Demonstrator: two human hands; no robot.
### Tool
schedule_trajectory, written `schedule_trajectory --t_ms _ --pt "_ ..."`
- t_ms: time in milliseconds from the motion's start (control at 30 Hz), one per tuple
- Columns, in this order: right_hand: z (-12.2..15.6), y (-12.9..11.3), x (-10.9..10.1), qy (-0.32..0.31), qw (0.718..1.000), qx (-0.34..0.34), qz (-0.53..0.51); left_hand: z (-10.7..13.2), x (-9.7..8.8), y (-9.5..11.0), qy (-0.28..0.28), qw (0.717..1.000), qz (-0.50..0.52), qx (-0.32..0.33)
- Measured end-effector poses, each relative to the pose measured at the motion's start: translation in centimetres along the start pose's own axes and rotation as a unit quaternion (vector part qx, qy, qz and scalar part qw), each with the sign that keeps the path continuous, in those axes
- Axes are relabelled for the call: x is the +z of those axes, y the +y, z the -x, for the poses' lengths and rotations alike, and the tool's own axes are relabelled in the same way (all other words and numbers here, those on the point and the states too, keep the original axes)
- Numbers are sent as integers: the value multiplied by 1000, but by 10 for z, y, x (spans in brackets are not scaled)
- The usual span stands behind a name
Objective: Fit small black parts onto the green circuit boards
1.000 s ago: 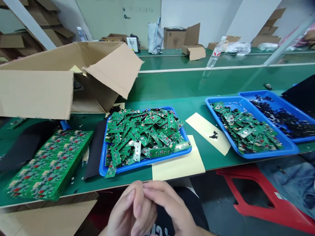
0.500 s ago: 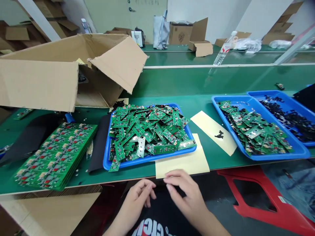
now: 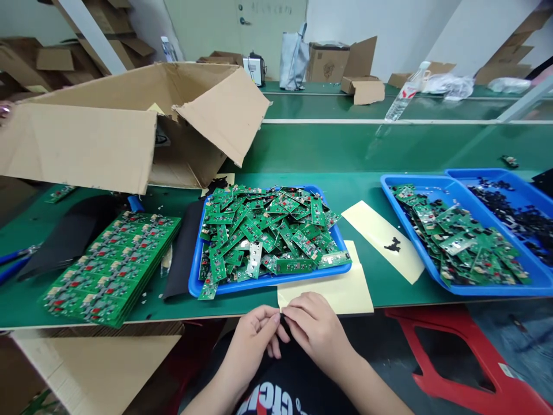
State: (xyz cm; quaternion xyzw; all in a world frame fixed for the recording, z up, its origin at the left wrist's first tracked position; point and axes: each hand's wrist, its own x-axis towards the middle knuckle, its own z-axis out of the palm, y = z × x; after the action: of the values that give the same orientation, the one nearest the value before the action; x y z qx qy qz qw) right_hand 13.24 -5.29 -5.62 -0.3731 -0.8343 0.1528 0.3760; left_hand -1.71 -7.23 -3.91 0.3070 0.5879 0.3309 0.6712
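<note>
Over my lap, just off the table's front edge, my left hand [image 3: 260,334] and my right hand [image 3: 314,325] meet at the fingertips. Both are closed in a pinch. A tiny dark spot shows where the fingers touch, too small to name. Beyond them lies a sheet of yellow paper [image 3: 328,297], partly under a blue tray [image 3: 270,283] heaped with small green circuit boards [image 3: 280,230]. To the right, a yellow strip [image 3: 375,230] carries a few small black pieces [image 3: 393,245].
On the left stand a stack of uncut circuit-board panels [image 3: 114,265], a black sheet [image 3: 184,253] and an open cardboard box [image 3: 82,144]. At right are a blue tray of boards [image 3: 470,291] and a tray of black parts [image 3: 518,216]. A red stool [image 3: 436,369] stands below.
My hands have come together: a gap lay between them before, and now the fingertips touch. The whole view has shifted slightly, with things appearing further right.
</note>
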Motion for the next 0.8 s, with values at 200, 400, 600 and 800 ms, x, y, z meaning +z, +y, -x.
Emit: schedule_trajectory --t_ms 200,400,600,800 --pt "-2 -1 3 10 1000 -6 -15 -5 1 4 -15 1000 -11 -23" --pt "4 0 2 7 996 33 -79 -9 5 0 1 999 -36 -10" --pt "14 17 -24 -8 947 174 -268 -2 -9 8 51 989 -125 61" --pt "14 23 -28 -47 909 242 -335 13 -3 25 71 800 -370 467"
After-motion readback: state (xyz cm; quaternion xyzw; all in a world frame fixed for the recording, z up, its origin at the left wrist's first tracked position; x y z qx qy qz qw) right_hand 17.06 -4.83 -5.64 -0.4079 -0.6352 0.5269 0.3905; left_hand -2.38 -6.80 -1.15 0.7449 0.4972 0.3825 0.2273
